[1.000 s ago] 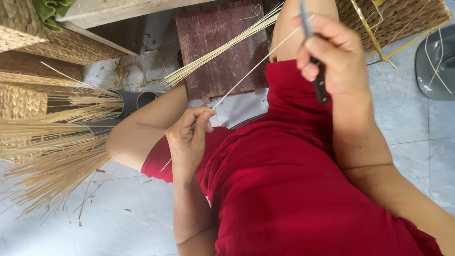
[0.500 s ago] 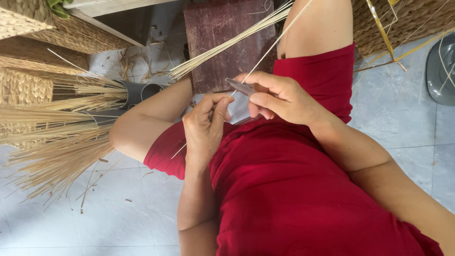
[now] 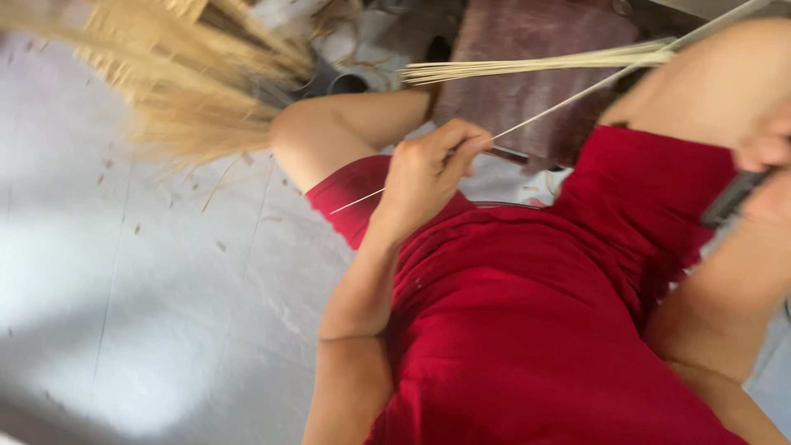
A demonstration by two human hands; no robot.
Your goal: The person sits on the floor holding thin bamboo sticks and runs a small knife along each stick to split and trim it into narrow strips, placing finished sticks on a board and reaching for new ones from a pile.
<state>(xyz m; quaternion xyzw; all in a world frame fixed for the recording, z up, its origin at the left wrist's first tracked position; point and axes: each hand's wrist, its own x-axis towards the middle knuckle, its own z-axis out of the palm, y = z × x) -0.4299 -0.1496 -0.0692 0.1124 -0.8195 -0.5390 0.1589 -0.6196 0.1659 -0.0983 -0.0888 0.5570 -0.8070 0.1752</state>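
Note:
I sit on the floor in red clothes (image 3: 535, 313). My left hand (image 3: 430, 169) pinches a long thin pale reed strip (image 3: 577, 91) that runs from below my fist up to the upper right. My right hand (image 3: 766, 161) is at the right edge, closed around a dark knife handle (image 3: 729, 198); the blade is out of sight. A bundle of similar pale strips (image 3: 535, 66) lies across a dark brown mat (image 3: 527, 91) beyond my knee.
A blurred heap of straw-coloured reed fibres (image 3: 173, 91) lies at the upper left on the grey tiled floor (image 3: 165, 288), with scattered bits around it. A grey pipe-like object (image 3: 346, 82) sits behind my left knee.
My right hand with the knife has swung away from the left hand to the right edge. The view has shifted left and blurred; my left hand still holds the strip.

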